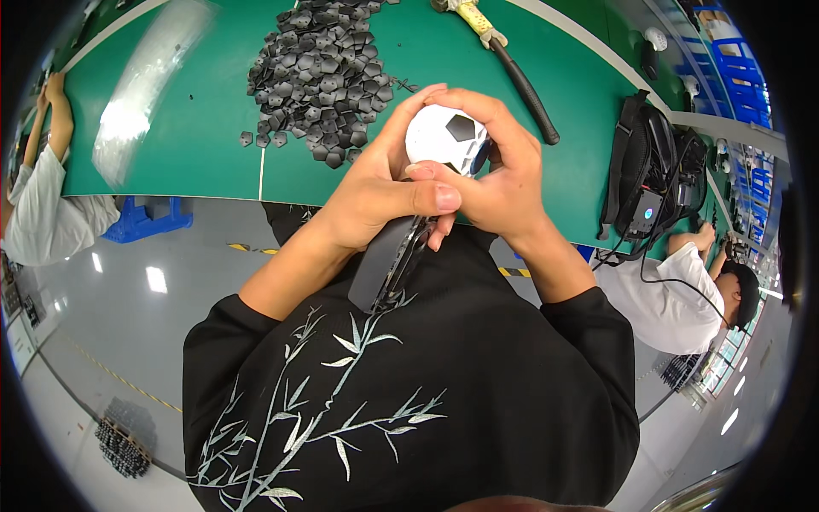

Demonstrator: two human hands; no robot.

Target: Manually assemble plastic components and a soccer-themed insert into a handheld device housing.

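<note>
Green bench top (205, 145) fills my view, with grey factory floor below it. At centre I see one small white ball (444, 136) with black patches, clasped between my left hand (375, 196) and right hand (499, 175), both wrapped closely around it. It looks light, smooth and firm; I judge a cupped grip across its sides is safest. One heap of dark patch pieces (320, 72), too many to count, lies at eleven o'clock, and one hammer (503, 55) at one o'clock.
</note>
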